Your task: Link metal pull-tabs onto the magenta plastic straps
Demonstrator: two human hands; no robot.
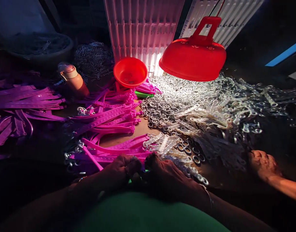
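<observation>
My left hand [120, 169] and my right hand [166, 175] meet close to my body at the bottom centre, fingers curled around something small and green [135, 178] between them. What exactly they pinch is too dark to tell. Just beyond the hands lie magenta plastic straps [114, 148] with metal rings on their ends. A heap of metal rings [176, 103] and clear plastic strips [162, 141] spreads out ahead of my right hand.
A red lamp shade [193, 58] hangs over the ring heap. A red bowl [130, 72] and a brown bottle [74, 80] stand at the back. More purple straps [22, 103] lie at the left. Another person's foot [263, 164] rests at the right.
</observation>
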